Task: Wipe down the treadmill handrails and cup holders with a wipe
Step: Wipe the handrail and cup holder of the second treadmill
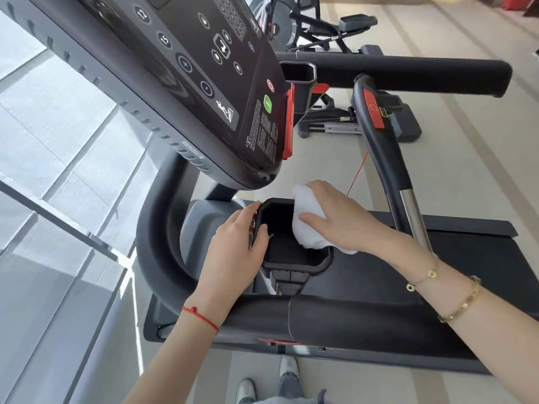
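Note:
A black cup holder (294, 265) sits below the treadmill console (186, 83). My left hand (236, 246) grips its left rim, thumb over the edge. My right hand (341, 220) holds a white wipe (306, 225) against the holder's right rim and inner wall. A second cup holder (297, 75) is at the far side of the console. The padded near handrail (350, 319) runs across below my arms, and the far handrail (408, 72) lies at the top right.
A curved centre grip bar (379, 147) with a red stop tag and chrome section rises right of my right hand. The treadmill belt (466, 272) lies beneath. Other gym machines (315, 27) stand beyond. A glass wall (58, 170) is at the left. My shoes (288, 370) are on the floor.

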Demonstrator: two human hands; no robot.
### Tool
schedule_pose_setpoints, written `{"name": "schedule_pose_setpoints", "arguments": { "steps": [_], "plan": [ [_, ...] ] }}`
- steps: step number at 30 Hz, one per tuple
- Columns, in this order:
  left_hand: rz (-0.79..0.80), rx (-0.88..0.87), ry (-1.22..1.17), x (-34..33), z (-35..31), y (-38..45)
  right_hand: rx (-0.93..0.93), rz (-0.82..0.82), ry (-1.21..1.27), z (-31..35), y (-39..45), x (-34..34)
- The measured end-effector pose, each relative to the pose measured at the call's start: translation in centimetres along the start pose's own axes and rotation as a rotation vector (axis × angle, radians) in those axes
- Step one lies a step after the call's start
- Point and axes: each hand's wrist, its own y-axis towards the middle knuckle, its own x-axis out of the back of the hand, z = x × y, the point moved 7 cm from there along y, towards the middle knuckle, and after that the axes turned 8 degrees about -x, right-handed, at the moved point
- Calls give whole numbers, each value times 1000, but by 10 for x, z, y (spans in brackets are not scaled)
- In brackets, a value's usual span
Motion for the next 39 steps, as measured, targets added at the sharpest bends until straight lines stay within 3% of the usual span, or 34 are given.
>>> {"name": "schedule_pose_setpoints", "arguments": {
  "steps": [2, 5, 9, 13, 18, 21, 30, 35, 39],
  "plan": [
    [2, 5, -2, 0, 0, 0, -29, 8, -55, -4, -3, 1],
    [5, 5, -1, 0, -2, -1, 77, 20, -215, 21, 9, -1],
    [-5, 4, 1, 1, -1, -1, 119, 42, -152, 42, 19, -5],
    [-5, -3, 7, 1, -1, -1, 40, -57, -87, 30, 3, -4],
    [4, 2, 19, 1, -1, -2, -280, -114, 209, -2, -28, -6],
    [12, -1, 19, 0, -2, -2, -381, -136, 340, -7, -51, -16],
    [25, -14, 19, 0, -1, -3, -369, 33, 268, -7, -10, 0],
    [12, -15, 29, -1, 0, -2, -464, -89, 413, -12, -51, -23],
    [6, -11, 41, -1, 0, -1, -430, -107, 323, -13, -48, -21]
  ]
}}
